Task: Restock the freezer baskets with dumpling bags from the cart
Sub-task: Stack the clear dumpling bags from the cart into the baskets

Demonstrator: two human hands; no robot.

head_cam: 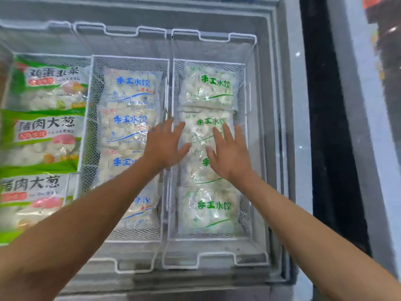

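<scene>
Both bare forearms reached forward and down into the open grey chest freezer [280, 88], palms down. The left hand [166, 146] lay released, fingers straight and spread, across the wire divide between the middle white wire-mesh basket [130, 59] and the right white wire-mesh basket [209, 61], its fingertips touching a clear plastic dumpling bag with green lettering [201, 129]. The right hand [227, 153] was likewise released, flat on that same bag and the one below it, grasping nothing. Four green-lettered bags filled the right basket from far edge to near edge, with narrow gaps along its side walls. The middle basket held clear dumpling bags with blue lettering [130, 88], overlapping in a row. At the freezer's left edge lay green-and-white printed dumpling bags [47, 129]. Bare freezer wall showed beyond the baskets' far edges.
</scene>
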